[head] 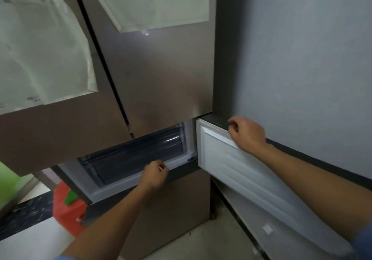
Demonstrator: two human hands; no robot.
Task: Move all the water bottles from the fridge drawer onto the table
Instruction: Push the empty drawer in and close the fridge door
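A brown fridge fills the head view. Its small lower door is swung open to the right, white inner side showing. My right hand grips that door's top edge. Behind the opening sits a dark translucent drawer, pushed in. My left hand has its fingers curled on the drawer's front rim. No water bottles show; the drawer's inside is dark and I cannot tell what it holds. The table is out of view.
Two upper fridge doors with white protective film hang above the opening. A grey wall stands close on the right, with a dark skirting. A red object with a green part lies on the floor at lower left.
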